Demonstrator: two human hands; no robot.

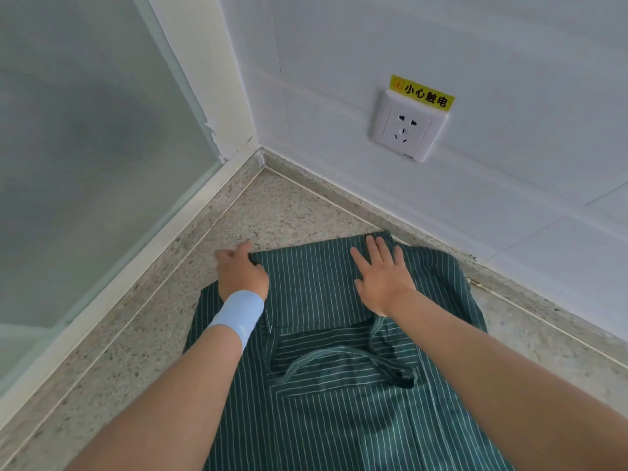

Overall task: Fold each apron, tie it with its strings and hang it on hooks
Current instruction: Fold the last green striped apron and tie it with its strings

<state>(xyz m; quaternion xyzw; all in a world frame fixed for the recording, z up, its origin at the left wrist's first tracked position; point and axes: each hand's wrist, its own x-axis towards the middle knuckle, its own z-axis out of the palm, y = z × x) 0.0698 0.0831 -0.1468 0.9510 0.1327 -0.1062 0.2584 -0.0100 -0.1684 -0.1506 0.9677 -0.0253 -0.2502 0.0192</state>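
Your left hand [241,270] grips the apron [339,419], right hand [384,275] presses it flat; folding seems begun, tying and hanging remain.

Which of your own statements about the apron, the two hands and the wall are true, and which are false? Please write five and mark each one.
1. The apron is green with thin white stripes. True.
2. The right hand lies flat on the apron with straight fingers. True.
3. The light blue wristband is on the right wrist. False: it is on the left wrist, and the left hand holds a corner of the apron.
4. A plug sits in the wall socket. False: the socket holds nothing.
5. The apron hangs on a hook. False: it lies on the speckled surface, and no hook shows.
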